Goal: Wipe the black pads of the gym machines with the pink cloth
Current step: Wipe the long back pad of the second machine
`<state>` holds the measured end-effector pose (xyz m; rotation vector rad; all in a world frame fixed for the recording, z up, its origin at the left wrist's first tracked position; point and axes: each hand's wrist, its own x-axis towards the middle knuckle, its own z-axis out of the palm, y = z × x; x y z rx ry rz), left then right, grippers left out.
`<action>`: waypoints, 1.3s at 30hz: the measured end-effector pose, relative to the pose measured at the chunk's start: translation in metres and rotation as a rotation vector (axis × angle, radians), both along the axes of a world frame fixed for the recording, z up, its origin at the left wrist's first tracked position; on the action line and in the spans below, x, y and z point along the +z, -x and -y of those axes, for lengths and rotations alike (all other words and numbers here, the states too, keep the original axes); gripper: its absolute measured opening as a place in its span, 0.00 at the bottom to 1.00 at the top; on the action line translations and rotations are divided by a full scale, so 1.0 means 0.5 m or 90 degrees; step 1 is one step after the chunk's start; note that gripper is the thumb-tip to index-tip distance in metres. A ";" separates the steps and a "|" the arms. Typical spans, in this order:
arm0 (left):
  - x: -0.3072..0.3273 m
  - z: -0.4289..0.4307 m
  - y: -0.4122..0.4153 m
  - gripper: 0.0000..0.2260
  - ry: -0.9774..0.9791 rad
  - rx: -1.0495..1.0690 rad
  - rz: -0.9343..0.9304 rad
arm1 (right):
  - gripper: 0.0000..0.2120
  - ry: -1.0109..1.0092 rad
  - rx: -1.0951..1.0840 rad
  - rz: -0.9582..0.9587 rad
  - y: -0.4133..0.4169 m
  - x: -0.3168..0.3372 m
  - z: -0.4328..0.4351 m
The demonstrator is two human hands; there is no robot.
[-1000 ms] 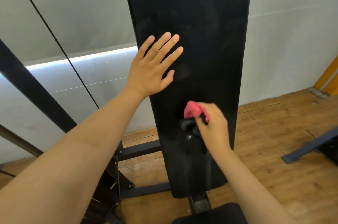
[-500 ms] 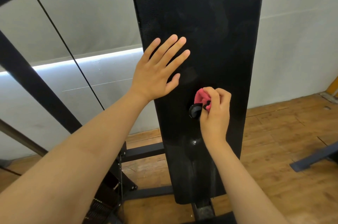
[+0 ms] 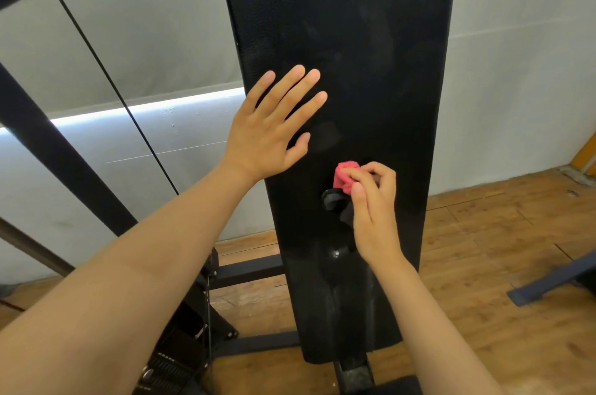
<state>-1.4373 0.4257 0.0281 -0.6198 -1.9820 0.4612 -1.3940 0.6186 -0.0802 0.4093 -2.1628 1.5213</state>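
Head view: black pad (image 3: 354, 39) upright, long axis vertical

A pale grey wall (image 3: 516, 72) is crossed at 9 o'clock by a bright light strip (image 3: 145, 109). Wooden floor (image 3: 483, 298) is seen from 3 to 6 o'clock, a black cable (image 3: 96, 59) at 10.

light: bright, even | glare: wall strip (image 3: 145, 110) | edges: wide-angle bend

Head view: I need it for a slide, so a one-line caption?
Left hand flat on the black pad; right hand pinches the bunched pink cloth lower down.
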 end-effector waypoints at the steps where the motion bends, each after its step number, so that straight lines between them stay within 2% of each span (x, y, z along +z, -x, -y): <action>1: -0.001 0.000 0.000 0.25 0.001 0.001 0.001 | 0.11 -0.005 -0.010 -0.002 -0.002 -0.001 0.002; 5: 0.000 0.001 -0.001 0.26 -0.001 0.001 0.004 | 0.25 -0.027 -0.037 -0.018 -0.005 -0.010 0.012; 7: 0.001 0.001 -0.001 0.26 0.001 0.000 0.005 | 0.26 -0.026 -0.065 -0.024 -0.001 -0.015 0.017; 11: 0.001 0.001 0.000 0.26 0.000 -0.003 0.005 | 0.26 -0.164 -0.126 -0.107 0.004 -0.030 0.027; 15: 0.000 0.002 0.000 0.26 0.001 -0.003 0.003 | 0.34 -0.311 -0.183 -0.159 0.010 -0.039 0.036; 19: 0.000 0.001 -0.002 0.26 0.002 0.004 0.004 | 0.27 -0.343 -0.229 -0.210 0.019 -0.050 0.047; 25: -0.001 0.000 -0.001 0.25 0.004 0.006 0.002 | 0.22 -0.294 -0.145 -0.287 0.041 -0.026 0.009; 29: 0.000 0.001 -0.001 0.25 0.004 0.011 0.000 | 0.20 -0.326 -0.147 -0.335 0.067 -0.024 -0.002; 35: -0.002 -0.001 -0.005 0.25 0.003 0.015 0.001 | 0.19 -0.364 -0.118 -0.323 0.048 -0.070 0.001; 39: -0.003 0.000 -0.005 0.25 0.001 0.016 0.001 | 0.23 -0.452 -0.040 -0.280 0.001 -0.142 -0.029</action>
